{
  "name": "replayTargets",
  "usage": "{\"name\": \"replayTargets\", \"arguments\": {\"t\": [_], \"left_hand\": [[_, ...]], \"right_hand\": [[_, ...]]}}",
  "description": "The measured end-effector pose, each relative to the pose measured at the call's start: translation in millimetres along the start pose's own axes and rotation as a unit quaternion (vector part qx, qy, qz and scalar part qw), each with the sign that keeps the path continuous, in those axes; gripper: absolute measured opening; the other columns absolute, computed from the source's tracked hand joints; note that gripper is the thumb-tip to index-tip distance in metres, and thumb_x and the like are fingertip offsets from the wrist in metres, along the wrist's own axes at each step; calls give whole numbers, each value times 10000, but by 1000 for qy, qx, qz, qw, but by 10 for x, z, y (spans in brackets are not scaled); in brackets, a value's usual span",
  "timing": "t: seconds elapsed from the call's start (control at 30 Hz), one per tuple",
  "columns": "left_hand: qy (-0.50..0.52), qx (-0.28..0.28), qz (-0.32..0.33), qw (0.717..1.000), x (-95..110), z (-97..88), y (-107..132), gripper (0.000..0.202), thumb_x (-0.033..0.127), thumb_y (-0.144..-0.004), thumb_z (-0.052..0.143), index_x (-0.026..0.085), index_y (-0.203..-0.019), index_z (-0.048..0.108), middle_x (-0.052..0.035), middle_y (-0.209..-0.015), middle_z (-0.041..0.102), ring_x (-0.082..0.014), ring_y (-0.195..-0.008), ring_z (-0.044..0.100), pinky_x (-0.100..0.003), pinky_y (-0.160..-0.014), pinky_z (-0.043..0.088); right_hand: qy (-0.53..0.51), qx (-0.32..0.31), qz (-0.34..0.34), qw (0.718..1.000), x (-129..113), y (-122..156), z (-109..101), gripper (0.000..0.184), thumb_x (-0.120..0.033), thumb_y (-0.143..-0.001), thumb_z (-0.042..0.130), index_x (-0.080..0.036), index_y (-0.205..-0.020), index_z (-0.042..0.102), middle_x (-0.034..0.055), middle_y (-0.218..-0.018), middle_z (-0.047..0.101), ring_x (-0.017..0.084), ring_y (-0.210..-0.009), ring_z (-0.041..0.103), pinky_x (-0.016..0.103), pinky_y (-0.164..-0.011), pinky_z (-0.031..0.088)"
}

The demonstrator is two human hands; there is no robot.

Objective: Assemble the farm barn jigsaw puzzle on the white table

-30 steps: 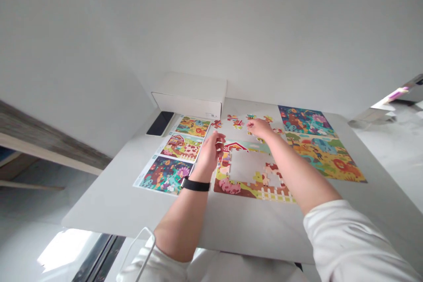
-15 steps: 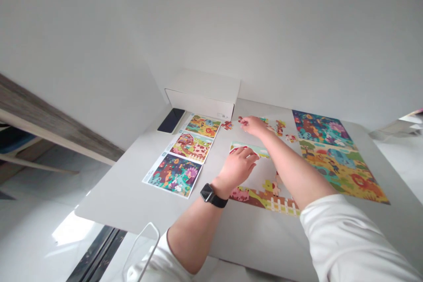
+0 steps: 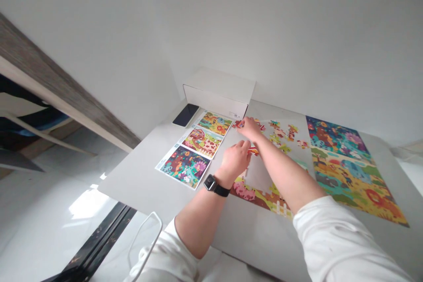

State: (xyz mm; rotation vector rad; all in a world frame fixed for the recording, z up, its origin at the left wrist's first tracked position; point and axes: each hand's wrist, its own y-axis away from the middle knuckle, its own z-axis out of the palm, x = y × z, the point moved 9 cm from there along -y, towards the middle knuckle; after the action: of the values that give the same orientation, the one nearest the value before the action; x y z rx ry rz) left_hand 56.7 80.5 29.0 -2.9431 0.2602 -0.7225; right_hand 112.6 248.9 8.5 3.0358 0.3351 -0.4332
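A partly assembled farm jigsaw puzzle [image 3: 261, 196] lies on the table, showing a pink pig and a white fence along its near edge. My left hand [image 3: 235, 158], with a black watch on its wrist, is closed at the upper left of the puzzle. A red and orange puzzle piece [image 3: 254, 150] shows at its fingertips. Farther back, my right hand [image 3: 249, 128] has its fingers pinched over a red puzzle piece [image 3: 238, 124]. The fingers partly hide both pieces. My right forearm covers part of the puzzle.
Loose puzzle pieces [image 3: 280, 134] lie beyond my right forearm. Printed picture sheets [image 3: 185, 165] and a phone [image 3: 186, 115] are at the left. A white box [image 3: 218, 92] stands at the back, and two finished-looking pictures [image 3: 355, 174] lie at the right.
The camera view has shifted, so the table appears farther right. My left hand's fingers have curled in from a spread position, and the two hands are closer together. My right hand stays by the red pieces.
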Motion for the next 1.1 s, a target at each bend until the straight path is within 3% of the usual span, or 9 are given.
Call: {"name": "replayTargets", "arguments": {"t": [0.13, 0.27, 0.37, 0.5, 0.6, 0.73, 0.87, 0.97, 1.1], "left_hand": [[-13, 1, 9, 1000, 45, 13, 3, 126, 248, -1041, 623, 229, -1166, 621, -97, -1109, 705, -270, -999, 735, -348, -828, 554], [-35, -4, 30, 999, 138, 32, 21, 152, 266, -1057, 599, 229, -1202, 628, -100, -1156, 708, -262, -987, 732, -348, -814, 549], [-46, -18, 41, 998, 224, 67, 41, 196, 288, -1055, 617, 237, -1244, 627, -103, -1206, 707, -264, -1023, 728, -351, -832, 554], [-42, -21, 66, 997, 355, 129, 66, 208, 277, -1047, 636, 250, -1253, 641, -100, -1237, 710, -271, -1091, 715, -368, -893, 556], [-28, -19, 93, 995, 459, 198, 86, 223, 249, -1032, 645, 249, -1255, 662, -105, -1243, 716, -284, -1121, 704, -390, -916, 553], [-19, -8, 131, 991, 593, 272, 136, 254, 216, -1012, 656, 233, -1265, 681, -114, -1265, 726, -290, -1141, 699, -398, -917, 542], [-12, -6, 154, 988, 665, 320, 191, 241, 226, -999, 679, 220, -1239, 701, -115, -1249, 738, -283, -1099, 709, -382, -856, 529], [32, 13, 154, 987, 663, 293, 203, 221, 249, -996, 692, 228, -1215, 711, -97, -1196, 752, -261, -1023, 714, -367, -831, 520], [129, 47, 162, 977, 660, 236, 197, 198, 281, -986, 697, 230, -1175, 729, -60, -1088, 768, -196, -827, 683, -335, -795, 517]], "right_hand": [[-83, 44, 1, 996, 112, 155, -127, 232, -199, -924, 710, -213, -1154, 681, 98, -1186, 783, 238, -1070, 724, 323, -938, 534], [-215, 91, -24, 972, 403, 437, -352, 126, -233, -941, 644, -237, -1065, 670, 46, -1080, 800, 206, -1009, 736, 307, -916, 546], [-331, 114, -52, 935, 713, 790, -528, 152, -333, -912, 681, -249, -1037, 664, 34, -1007, 785, 219, -944, 748, 335, -874, 573], [-421, 122, -49, 898, 1164, 1410, -656, 325, -425, -847, 761, -277, -1121, 669, 11, -948, 756, 220, -833, 727, 369, -806, 585], [-437, 131, -26, 889, 1436, 1853, -665, 448, -447, -832, 788, -288, -1232, 663, -11, -881, 725, 202, -773, 681, 360, -775, 568], [-469, 155, 8, 869, 1670, 2234, -562, 434, -494, -838, 785, -275, -1200, 688, 5, -883, 724, 206, -801, 673, 334, -742, 553], [-514, 174, 50, 839, 1799, 2385, -394, 420, -576, -799, 800, -256, -1055, 708, 17, -880, 731, 205, -764, 662, 313, -662, 537], [-536, 179, 49, 823, 1800, 2421, -363, 432, -595, -784, 817, -248, -1025, 726, 25, -895, 753, 211, -777, 679, 328, -693, 553], [-536, 158, 35, 829, 1728, 2427, -338, 438, -618, -811, 795, -249, -1045, 764, 30, -889, 769, 218, -767, 684, 346, -707, 556]]}}
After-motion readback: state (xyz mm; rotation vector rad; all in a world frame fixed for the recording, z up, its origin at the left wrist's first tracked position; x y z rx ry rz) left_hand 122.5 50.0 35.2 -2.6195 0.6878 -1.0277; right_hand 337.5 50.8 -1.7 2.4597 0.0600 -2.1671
